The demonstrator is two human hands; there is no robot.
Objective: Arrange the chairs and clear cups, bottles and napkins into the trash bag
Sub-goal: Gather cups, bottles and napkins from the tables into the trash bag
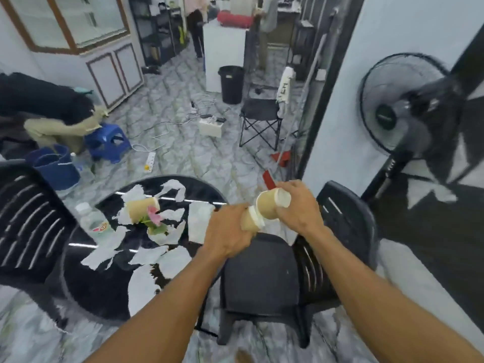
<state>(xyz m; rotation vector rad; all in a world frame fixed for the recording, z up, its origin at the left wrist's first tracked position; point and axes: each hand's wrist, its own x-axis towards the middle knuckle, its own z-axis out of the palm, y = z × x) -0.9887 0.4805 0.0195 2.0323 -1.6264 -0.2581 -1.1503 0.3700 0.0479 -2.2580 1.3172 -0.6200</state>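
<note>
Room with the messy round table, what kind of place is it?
Probably a lived-in home or small shop room after a snack: plastic chairs around a table littered with paper cups and napkins, a standing fan, extension cords on the floor.

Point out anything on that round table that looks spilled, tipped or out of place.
A paper cup lies tipped on its side on the black table, beside a pink flower. Torn white napkins are scattered all over it. The plastic bottle stands upright.
</note>
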